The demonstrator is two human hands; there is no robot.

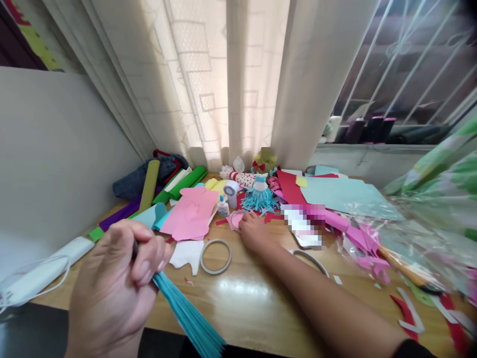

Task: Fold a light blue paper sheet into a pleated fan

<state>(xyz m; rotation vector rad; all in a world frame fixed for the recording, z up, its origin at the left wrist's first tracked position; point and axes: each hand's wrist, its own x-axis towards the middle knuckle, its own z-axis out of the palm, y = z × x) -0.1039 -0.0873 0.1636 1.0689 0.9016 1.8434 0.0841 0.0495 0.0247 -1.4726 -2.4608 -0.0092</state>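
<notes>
My left hand (pixel 115 283) is closed around the top of a turquoise paper fringe (pixel 190 311), whose thin strips hang down to the right past the table's front edge. A small dark end, perhaps of a stick, shows between the fingers. My right hand (pixel 255 231) reaches across the table, its fingers closed on the right edge of a roll of tape (pixel 231 219) that lies by pink paper. Behind that roll stand a small glue bottle (pixel 222 207) and a white cylinder (pixel 231 194). A turquoise fringed paper piece (pixel 260 196) sits just beyond my right hand.
Another tape roll (pixel 202 266) lies flat on the wooden table (pixel 246 308); a grey ring (pixel 309 258) is partly behind my right forearm. Pink paper (pixel 192 211) and coloured rolls are left. A phone (pixel 301 226), light blue sheets (pixel 346 196), clear plastic and scraps are right.
</notes>
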